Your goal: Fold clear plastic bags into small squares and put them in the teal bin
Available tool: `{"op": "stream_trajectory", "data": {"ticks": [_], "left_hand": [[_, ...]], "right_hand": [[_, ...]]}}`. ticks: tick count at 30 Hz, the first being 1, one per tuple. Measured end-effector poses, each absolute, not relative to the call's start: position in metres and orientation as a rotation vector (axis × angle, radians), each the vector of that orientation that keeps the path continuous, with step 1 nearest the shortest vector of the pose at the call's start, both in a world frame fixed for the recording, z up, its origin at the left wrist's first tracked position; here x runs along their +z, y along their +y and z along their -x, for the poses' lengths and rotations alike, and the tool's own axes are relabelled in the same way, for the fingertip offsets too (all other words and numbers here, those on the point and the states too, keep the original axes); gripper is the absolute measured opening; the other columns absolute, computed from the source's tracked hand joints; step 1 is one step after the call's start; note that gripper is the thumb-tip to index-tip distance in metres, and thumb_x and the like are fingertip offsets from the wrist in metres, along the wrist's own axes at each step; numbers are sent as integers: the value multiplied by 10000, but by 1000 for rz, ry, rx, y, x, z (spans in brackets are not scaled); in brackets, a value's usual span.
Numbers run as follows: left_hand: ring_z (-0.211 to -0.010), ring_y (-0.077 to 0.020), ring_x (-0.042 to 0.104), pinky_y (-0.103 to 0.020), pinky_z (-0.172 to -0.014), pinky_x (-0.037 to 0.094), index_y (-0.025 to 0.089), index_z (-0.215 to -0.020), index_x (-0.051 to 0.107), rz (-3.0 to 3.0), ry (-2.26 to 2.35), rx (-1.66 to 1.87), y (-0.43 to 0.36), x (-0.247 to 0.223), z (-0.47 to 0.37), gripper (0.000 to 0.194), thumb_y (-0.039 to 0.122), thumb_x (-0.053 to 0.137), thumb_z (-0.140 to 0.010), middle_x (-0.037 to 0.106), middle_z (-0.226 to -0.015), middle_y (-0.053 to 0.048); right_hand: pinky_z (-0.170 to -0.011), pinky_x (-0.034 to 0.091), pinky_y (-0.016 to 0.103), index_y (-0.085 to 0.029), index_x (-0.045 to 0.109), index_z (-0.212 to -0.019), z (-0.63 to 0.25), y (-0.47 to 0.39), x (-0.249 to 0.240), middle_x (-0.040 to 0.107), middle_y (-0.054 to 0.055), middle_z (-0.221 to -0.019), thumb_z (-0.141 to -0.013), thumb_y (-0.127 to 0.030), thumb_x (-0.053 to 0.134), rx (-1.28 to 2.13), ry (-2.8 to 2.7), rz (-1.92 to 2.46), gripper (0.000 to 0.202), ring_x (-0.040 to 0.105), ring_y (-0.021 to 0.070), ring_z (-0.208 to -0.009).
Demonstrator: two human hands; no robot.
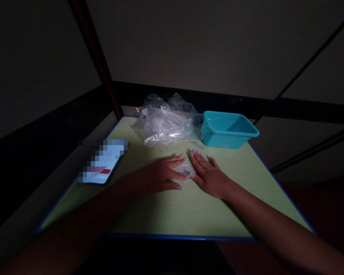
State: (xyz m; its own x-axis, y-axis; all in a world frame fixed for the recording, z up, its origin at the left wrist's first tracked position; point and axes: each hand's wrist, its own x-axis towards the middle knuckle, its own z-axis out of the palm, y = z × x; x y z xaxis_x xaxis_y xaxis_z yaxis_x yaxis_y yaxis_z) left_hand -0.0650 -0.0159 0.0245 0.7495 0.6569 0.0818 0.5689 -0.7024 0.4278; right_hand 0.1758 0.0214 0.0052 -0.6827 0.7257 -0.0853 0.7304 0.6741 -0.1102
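Observation:
Between my hands, a small piece of clear plastic (185,168) lies flat on the yellow-green tabletop (189,214). My left hand (163,173) rests at its left side, fingers spread, with the fingertips touching or over its edge. From the right, my right hand (208,173) lies flat with its fingers stretched out, covering part of the plastic. The right thumb tip is close to a left fingertip. Neither hand grips anything. Just beyond them sits a crumpled heap of clear plastic bags (167,124).
A turquoise plastic bin (231,139) stands at the back right, beside the bags. At the left edge lies a phone (104,166) with a lit screen, partly blurred out. The table has a blue rim (180,237). Dark panels rise behind it.

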Motion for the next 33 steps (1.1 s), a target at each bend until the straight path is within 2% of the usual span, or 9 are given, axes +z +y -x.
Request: {"op": "stream_trajectory", "data": {"ticks": [2, 5, 10, 14, 17, 20, 27, 31, 33], "left_hand": [[-1430, -288, 272, -443, -1161, 229, 222, -1269, 630, -2595, 957, 324, -15, 24, 64, 412, 429, 573, -917, 345, -1513, -152], [-1423, -299, 284, -428, -1155, 245, 206, -1273, 629, -2604, 938, 282, -16, 20, 65, 443, 445, 591, -902, 347, -1505, -171], [-1415, -297, 301, -417, -1131, 287, 242, -1304, 599, -2557, 929, 206, -18, 16, 67, 450, 448, 588, -903, 274, -1538, -144], [-1406, -284, 329, -414, -1123, 290, 233, -1275, 623, -2536, 951, 224, -18, 24, 66, 408, 426, 569, -920, 351, -1510, -142], [-1361, -258, 416, -435, -1128, 261, 245, -1148, 700, -2533, 982, 278, -16, 30, 66, 297, 384, 524, -952, 480, -1444, -109], [-1333, -241, 456, -464, -1135, 221, 257, -970, 754, -2539, 1012, 264, -15, 33, 67, 289, 390, 497, -965, 542, -1398, -73], [-1367, -228, 410, -460, -1117, 241, 275, -961, 743, -2576, 931, 191, -16, 30, 65, 276, 406, 500, -964, 535, -1404, -44], [-1328, -225, 464, -438, -1111, 258, 257, -943, 745, -2554, 906, 219, -17, 28, 64, 275, 391, 506, -961, 580, -1359, -65], [-1264, -226, 534, -424, -1097, 287, 239, -935, 746, -2531, 911, 330, -16, 27, 64, 297, 390, 491, -962, 648, -1272, -75]], "right_hand": [[-1150, 136, 547, -139, 38, -1545, -175, 23, 4, 85, 127, -1586, -985, -476, 257, -235, 2813, -1231, 690, 67, 234, -1465], [-1155, 120, 539, -138, 42, -1545, -174, 23, 3, 77, 122, -1587, -983, -486, 260, -237, 2800, -1236, 696, 62, 232, -1465], [-1117, 71, 642, -205, -4, -1543, -174, 21, 4, 118, 112, -1586, -988, -468, 260, -228, 2803, -1251, 669, 100, 260, -1463], [-1079, 40, 700, -249, 3, -1543, -176, 22, 9, 140, 102, -1587, -990, -445, 255, -257, 2844, -1230, 639, 123, 292, -1460], [-1081, 9, 692, -245, 99, -1545, -179, 23, 15, 158, 104, -1588, -982, -465, 273, -265, 2926, -1207, 630, 134, 307, -1458], [-1105, 10, 655, -240, 232, -1523, -183, 22, 20, 239, 105, -1575, -985, -504, 195, -307, 3092, -1204, 600, 196, 298, -1448], [-1134, 238, 480, -208, 347, -1464, -191, 20, 28, 445, 103, -1467, -951, -584, -26, -461, 3550, -1361, 737, 364, 254, -1374], [-1077, 344, 455, -176, 497, -1331, -189, 22, 31, 543, 137, -1353, -970, -580, 67, -577, 3609, -1306, 692, 449, 266, -1300], [-1037, 385, 456, -181, 579, -1219, -186, 22, 32, 614, 137, -1244, -993, -523, 158, -622, 3623, -1078, 587, 510, 261, -1233]]}}
